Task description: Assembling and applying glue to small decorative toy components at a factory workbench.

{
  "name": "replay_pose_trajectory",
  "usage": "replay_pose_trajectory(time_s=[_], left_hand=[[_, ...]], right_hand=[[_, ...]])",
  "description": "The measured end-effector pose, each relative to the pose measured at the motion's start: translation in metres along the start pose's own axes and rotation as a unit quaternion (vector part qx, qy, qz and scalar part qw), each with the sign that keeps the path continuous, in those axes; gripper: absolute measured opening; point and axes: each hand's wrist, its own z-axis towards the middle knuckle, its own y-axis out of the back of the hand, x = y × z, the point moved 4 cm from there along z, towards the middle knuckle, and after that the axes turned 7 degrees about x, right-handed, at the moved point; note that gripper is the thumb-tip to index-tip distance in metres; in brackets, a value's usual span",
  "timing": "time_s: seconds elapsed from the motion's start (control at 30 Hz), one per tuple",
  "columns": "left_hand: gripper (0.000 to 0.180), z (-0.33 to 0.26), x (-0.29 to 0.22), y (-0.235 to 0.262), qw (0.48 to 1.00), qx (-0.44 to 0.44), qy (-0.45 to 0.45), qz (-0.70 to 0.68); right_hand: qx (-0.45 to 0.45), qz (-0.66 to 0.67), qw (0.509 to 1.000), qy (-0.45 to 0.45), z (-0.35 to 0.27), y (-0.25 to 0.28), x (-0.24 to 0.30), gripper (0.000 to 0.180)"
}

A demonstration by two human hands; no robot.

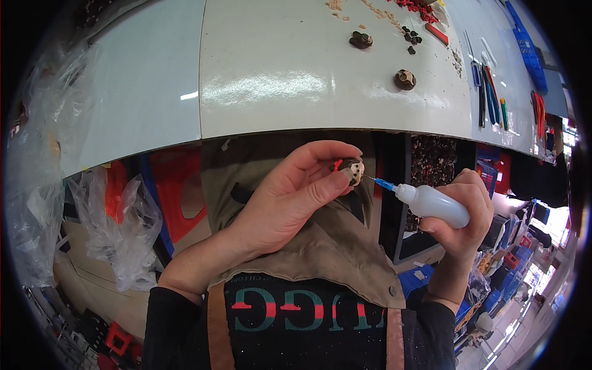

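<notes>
Between the thumb and fingers of my left hand (299, 191) is a small figurine head (353, 171) with dark brown hair, a pale face and a red piece on its side. My right hand (464, 216) is wrapped round a white squeeze bottle (435, 203) with a blue needle tip (383, 184). The bottle lies nearly level, its thin needle pointing left at the face. The needle's end is very close to the head; whether they touch I cannot tell. Both hands are above my lap, in front of the table edge.
On the white table (265, 92) lie two more dark brown pieces, one round (405, 79) and one irregular (361, 40). Small red parts (419, 8) and a red stick (436, 34) are behind them. Pens and tools (491, 92) lie at right. A tray of brown pieces (431, 157) stands below the edge. Plastic bags (120, 228) hang left.
</notes>
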Motion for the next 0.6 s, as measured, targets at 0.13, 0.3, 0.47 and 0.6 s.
replay_pose_trajectory(time_s=[0.13,0.3,0.47,0.6], left_hand=[[0.030,-0.0011,0.0006,0.0009,1.000,0.004,-0.001,0.004],[0.029,-0.0018,-0.0001,-0.0003,1.000,-0.001,-0.001,0.001],[0.029,-0.0014,0.0003,-0.0003,1.000,-0.004,0.001,0.000],[0.029,-0.0011,0.0003,-0.0009,1.000,-0.006,0.000,0.004]], right_hand=[[-0.007,-0.002,1.000,-0.003,-0.0010,0.0001,0.0015,0.052],[-0.006,-0.003,1.000,-0.001,-0.0014,-0.0003,0.0018,0.052],[-0.005,-0.004,1.000,0.000,-0.0008,0.0000,0.0015,0.052],[-0.003,-0.002,1.000,0.005,-0.0007,-0.0002,0.0006,0.051]])
